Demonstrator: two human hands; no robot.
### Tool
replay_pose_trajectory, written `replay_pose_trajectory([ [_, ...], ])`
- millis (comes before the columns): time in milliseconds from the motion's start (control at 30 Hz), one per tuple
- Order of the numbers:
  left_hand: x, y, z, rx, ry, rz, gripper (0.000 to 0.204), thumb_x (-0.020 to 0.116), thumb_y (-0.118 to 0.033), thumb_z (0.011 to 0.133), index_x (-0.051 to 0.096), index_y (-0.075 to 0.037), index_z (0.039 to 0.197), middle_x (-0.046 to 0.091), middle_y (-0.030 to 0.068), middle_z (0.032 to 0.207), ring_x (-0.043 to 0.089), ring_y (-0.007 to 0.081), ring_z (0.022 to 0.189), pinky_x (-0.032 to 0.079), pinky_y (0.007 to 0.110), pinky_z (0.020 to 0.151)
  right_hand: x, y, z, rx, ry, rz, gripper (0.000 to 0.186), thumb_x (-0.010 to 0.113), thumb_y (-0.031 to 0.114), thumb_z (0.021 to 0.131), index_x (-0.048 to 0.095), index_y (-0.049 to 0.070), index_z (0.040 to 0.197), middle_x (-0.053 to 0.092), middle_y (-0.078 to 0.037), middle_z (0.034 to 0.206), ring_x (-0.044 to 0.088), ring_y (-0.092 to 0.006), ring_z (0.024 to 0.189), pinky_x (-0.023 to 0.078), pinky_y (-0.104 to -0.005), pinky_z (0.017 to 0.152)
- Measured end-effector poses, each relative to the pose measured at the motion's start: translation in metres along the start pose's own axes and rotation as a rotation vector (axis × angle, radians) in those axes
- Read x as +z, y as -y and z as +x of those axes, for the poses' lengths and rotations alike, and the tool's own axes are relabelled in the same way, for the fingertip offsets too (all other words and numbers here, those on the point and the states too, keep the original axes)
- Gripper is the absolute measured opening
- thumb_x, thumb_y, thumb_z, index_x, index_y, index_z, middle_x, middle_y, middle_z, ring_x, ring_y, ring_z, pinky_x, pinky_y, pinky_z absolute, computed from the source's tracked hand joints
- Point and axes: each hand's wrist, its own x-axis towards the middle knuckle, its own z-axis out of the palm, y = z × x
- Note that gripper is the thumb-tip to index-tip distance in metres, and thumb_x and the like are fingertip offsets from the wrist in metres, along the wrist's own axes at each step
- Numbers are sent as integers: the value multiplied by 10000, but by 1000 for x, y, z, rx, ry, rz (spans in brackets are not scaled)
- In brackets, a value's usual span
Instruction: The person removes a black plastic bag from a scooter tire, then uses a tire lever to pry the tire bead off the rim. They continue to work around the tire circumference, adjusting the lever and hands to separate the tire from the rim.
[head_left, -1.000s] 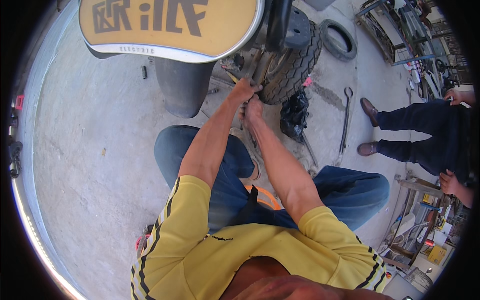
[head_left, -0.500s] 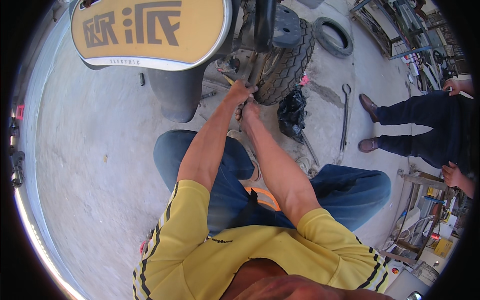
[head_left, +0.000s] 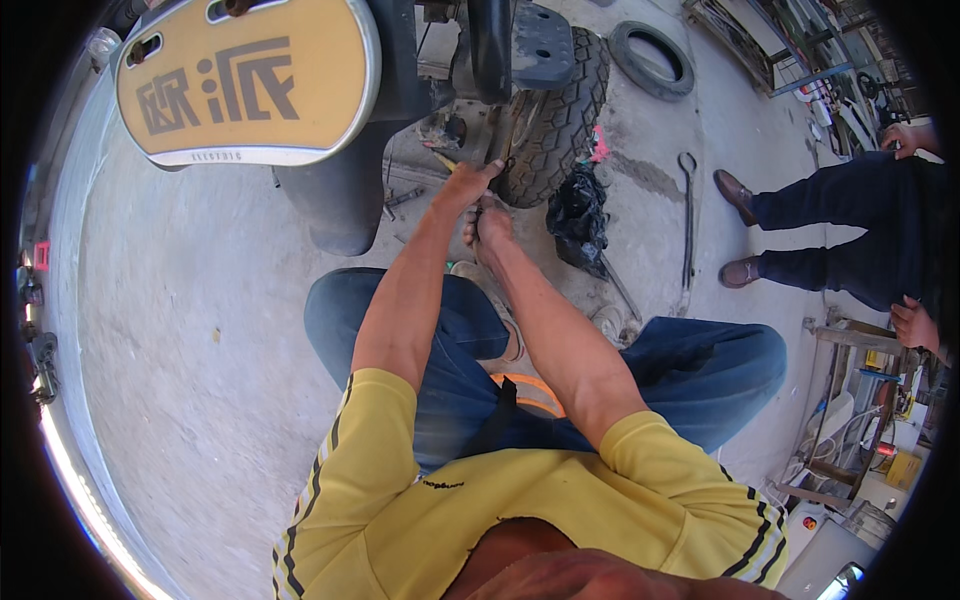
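My left hand (head_left: 470, 184) is at the end of a dark metal bar beside a knobbly rear tyre (head_left: 562, 125). Its fingers are closed around something small and dark that I cannot make out. Just below, my right hand (head_left: 490, 226) is curled into a fist close to the left one; what lies inside it is hidden. A thin yellow piece (head_left: 445, 161) shows behind my left hand, and I cannot tell whether it is held. Above hang the vehicle's yellow plate (head_left: 250, 85) and black mudguard (head_left: 340, 190).
A black plastic bag (head_left: 578, 220) lies right of my hands, with a metal rod (head_left: 622, 290) beside it. Farther right are a long ring-ended bar (head_left: 688, 220) and a loose tyre (head_left: 651, 62). A person (head_left: 840, 235) stands at the right, near a cluttered workbench (head_left: 850, 400).
The plate, mudguard and tyre appear shifted to the left in view. Both my hands stay close together beside the tyre, with only a slight shift.
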Motion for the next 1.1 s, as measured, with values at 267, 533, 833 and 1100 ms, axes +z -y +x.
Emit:
replay_pose_trajectory([
  [267, 9, -27, 11, 149, -224, 243, 813, 508, -670, 1039, 622, 64, 1371, 682, 368, 1241, 640, 515, 1203, 489, 550, 1025, -68, -7, -12, -354, -38, -527, 469, 697, 400, 1021, 658, 6, 1273, 721, -109, 966, 693, -214, 810, 541, -382, 680],
  [533, 44, -118, -63, 542, -282, 221, 709, 654, -543, 1021, 560, -6, 1474, 618, 242, 1462, 599, 415, 1333, 443, 469, 1132, -125, 70, -85, -742, -265, -725, 444, 724, 324, 982, 710, -37, 1242, 768, -200, 1136, 742, -285, 1014, 555, -389, 921],
  [833, -9, -1, -30, 400, -50, 452, 401, 648, -291, 1025, 711, 40, 1243, 767, 264, 1064, 740, 402, 1045, 545, 440, 950, -121, 106, -102, -760, -105, -765, 488, 646, 399, 1042, 694, -24, 1280, 773, -229, 1134, 745, -348, 1053, 548, -423, 952],
  [1100, -6, 9, -17, 241, -141, 485, 385, 660, -276, 966, 738, 29, 1189, 767, 270, 1053, 749, 389, 1006, 548, 430, 892, -79, -7, -113, -294, 382, -849, 428, 533, 328, 1096, 600, -14, 1345, 729, -292, 977, 705, -484, 923, 536, -531, 890],
])
